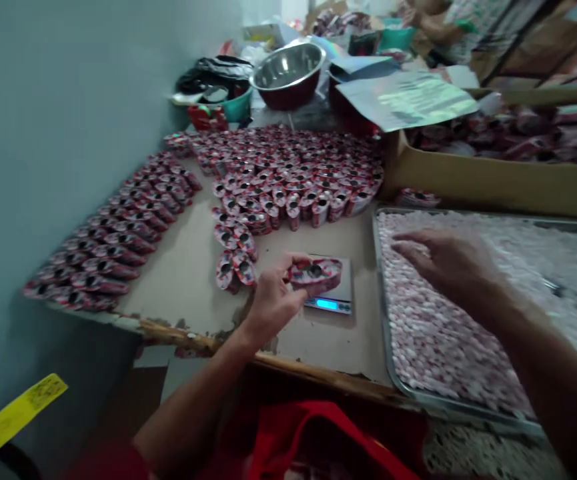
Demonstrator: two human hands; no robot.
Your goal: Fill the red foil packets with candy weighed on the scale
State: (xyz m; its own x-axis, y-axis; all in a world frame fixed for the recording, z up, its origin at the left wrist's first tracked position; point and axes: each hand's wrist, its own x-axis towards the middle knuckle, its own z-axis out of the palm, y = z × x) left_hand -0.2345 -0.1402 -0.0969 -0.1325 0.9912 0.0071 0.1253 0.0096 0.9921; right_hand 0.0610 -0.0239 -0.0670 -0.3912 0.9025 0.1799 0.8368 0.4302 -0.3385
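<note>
While hands blur, left hand (273, 300) hiding scale (335, 293), pouch (315, 275) print unreadable

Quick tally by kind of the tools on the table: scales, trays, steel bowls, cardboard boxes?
scale: 1
tray: 1
steel bowl: 1
cardboard box: 1
Total: 4
Pouches and candies are too many and too blurred to count.

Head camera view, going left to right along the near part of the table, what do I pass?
Rows of red packets → left hand holding a red packet → small digital scale → right hand over the tray of pink-and-white candies.
</note>
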